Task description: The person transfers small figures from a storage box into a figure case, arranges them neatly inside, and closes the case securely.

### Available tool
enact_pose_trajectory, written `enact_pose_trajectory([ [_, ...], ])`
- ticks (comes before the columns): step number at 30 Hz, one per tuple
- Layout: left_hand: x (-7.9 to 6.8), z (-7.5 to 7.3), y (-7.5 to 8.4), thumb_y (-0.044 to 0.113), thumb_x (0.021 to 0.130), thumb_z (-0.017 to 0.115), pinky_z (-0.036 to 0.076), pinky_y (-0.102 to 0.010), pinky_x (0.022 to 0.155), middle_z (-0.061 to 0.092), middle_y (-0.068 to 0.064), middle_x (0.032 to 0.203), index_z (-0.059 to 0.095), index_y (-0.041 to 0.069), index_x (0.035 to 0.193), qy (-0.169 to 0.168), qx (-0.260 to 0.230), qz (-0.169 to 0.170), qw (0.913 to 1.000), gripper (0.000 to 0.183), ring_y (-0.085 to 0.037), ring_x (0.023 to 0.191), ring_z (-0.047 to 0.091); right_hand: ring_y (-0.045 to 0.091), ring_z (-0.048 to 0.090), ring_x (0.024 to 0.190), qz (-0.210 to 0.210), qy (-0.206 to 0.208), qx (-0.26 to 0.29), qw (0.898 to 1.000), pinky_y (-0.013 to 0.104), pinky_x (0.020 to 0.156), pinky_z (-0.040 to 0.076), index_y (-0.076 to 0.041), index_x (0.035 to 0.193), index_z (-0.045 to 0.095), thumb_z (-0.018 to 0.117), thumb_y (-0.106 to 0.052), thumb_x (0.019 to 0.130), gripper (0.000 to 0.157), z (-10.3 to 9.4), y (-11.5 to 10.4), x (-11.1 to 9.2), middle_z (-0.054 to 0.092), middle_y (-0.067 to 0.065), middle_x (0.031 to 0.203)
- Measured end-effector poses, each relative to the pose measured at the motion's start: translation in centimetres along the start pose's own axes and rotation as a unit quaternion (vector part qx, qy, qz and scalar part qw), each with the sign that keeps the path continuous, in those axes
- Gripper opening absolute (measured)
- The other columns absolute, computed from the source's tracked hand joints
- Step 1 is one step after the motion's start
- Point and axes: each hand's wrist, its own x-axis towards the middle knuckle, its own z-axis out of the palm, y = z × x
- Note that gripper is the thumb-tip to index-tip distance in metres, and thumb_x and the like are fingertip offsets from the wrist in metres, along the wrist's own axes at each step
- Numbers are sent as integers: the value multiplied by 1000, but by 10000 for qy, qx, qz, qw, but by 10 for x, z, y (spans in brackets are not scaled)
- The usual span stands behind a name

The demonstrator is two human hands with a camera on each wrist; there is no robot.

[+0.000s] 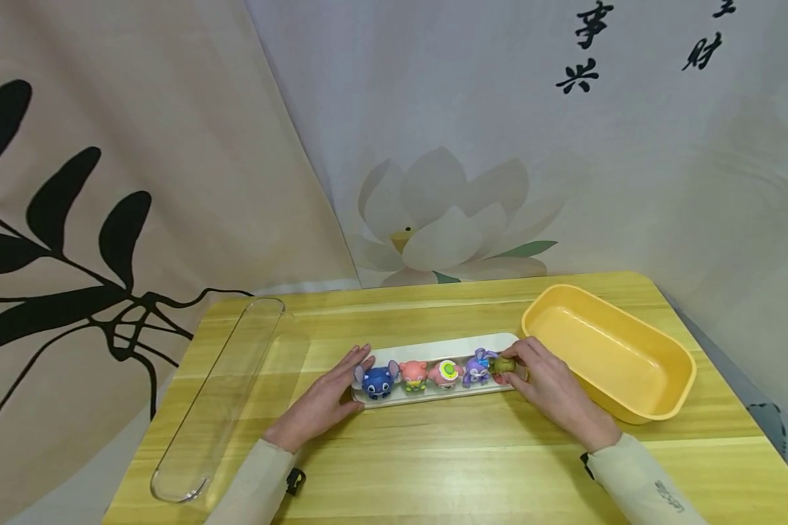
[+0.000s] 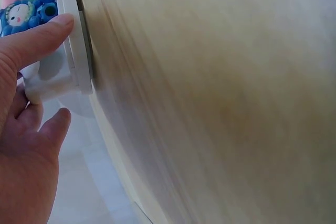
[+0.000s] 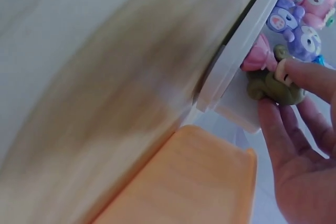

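Note:
A long white tray (image 1: 452,347) lies on the table with a row of small toy figurines in it: a blue one (image 1: 377,380) at the left end, two pink ones and a purple one (image 1: 478,367). My left hand (image 1: 327,402) holds the tray's left end, thumb on the front rim (image 2: 64,22) and fingers around the end and far side. At the right end, my right hand (image 1: 551,386) pinches a figurine with olive-green hair and a pink dress (image 3: 278,85) between thumb and fingers. This figurine sits next to the purple one, its lower part inside the tray.
A yellow basin (image 1: 613,350) stands at the right, close behind my right hand. Along the table's left side lies a long clear plastic cover (image 1: 200,408). A printed curtain (image 1: 466,109) hangs behind the wooden table (image 1: 427,467).

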Motion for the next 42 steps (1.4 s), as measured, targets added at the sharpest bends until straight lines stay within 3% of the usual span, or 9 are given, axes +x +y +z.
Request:
enact_pose_trajectory([
  [11,-3,-4,0,20,82,77,27,-37,113,14,2,161,31,17,153,56,96,-25,9999,84,-18,146,13,16,58,85,-8,-170,-75,9998,30,65,56,-10,106,64,84,-12,76,36,0,-3,3,56,-1,106],
  [16,-5,-6,-3,20,81,78,26,-40,113,15,0,161,31,17,152,173,88,-34,9998,85,-20,146,14,22,59,101,35,-147,-81,9999,38,74,58,-8,114,63,84,-18,76,45,-7,-6,0,55,5,120],
  [20,-6,-5,-4,20,82,77,25,-40,113,13,0,161,29,17,153,149,10,-109,9998,86,-20,146,13,28,55,114,305,-25,70,9995,47,84,55,-4,125,58,81,-18,79,54,-16,-8,-5,51,10,132],
  [25,-9,-9,-1,18,83,77,27,-44,112,9,-1,162,22,15,155,201,166,-152,9995,91,-24,146,13,32,48,123,740,163,292,9967,55,90,49,-4,127,56,77,-18,83,51,-25,-8,-11,46,9,141],
  [30,-20,-23,7,21,82,77,30,-52,111,16,-5,160,24,12,154,676,929,-75,9934,91,-32,143,22,37,43,129,1057,250,493,9929,62,91,44,-7,132,54,74,-22,86,52,-32,-5,-17,39,6,149],
  [36,-47,-51,34,22,83,76,25,-52,114,38,-12,151,45,7,144,1553,1668,92,9736,69,-36,137,34,40,40,130,1156,261,569,9913,64,90,42,-9,139,50,69,-27,91,55,-40,-4,-21,31,5,155],
  [39,-65,-63,42,27,88,68,21,-51,116,42,-13,148,50,6,140,2011,1758,-121,9636,59,-37,136,36,40,39,130,1163,251,564,9913,64,90,41,-10,141,48,67,-28,92,56,-43,-3,-20,30,4,155],
  [42,-84,-72,43,41,97,53,17,-51,117,44,-16,146,52,3,137,2413,1892,-451,9507,55,-39,133,38,40,37,132,1207,214,583,9908,65,91,39,-12,143,47,67,-30,92,57,-46,-2,-19,29,2,156],
])
